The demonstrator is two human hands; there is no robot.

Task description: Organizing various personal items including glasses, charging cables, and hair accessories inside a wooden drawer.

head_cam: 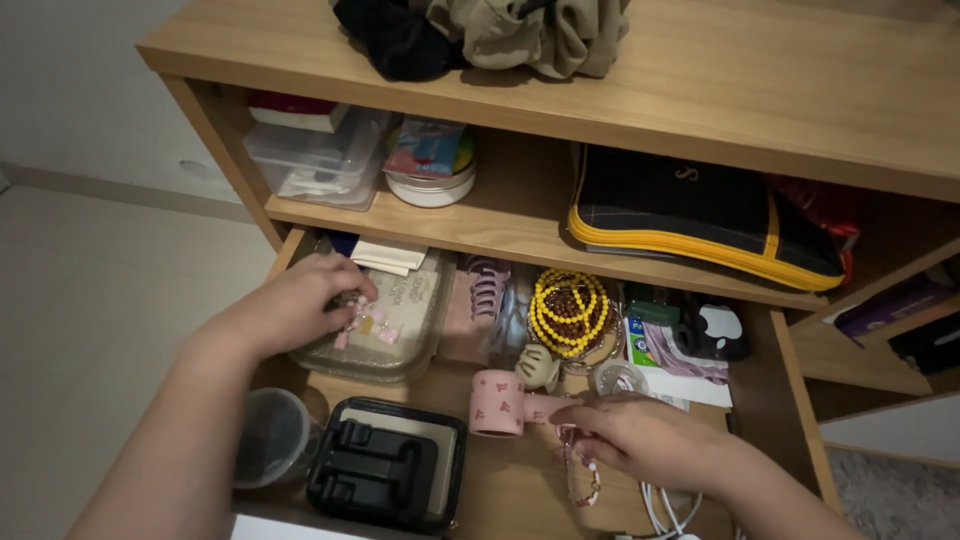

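Pink charms (362, 325) held by left hand (300, 300) over clear lidded box (400, 350).

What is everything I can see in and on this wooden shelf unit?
Clothes heap: one, olive and black, top board.
Clear plastic boxes: one stack, middle shelf left.
Round tin: one, white, beside the boxes.
Flat bag: one, black with yellow edge, middle shelf right.
Lidded container: one, clear, bottom left.
Yellow bead string: one, bottom centre.
Pink roll: one, bottom front.
Black case: one, front left.
Left hand: on the container, holding a pink trinket.
Right hand: holding a beaded strand.
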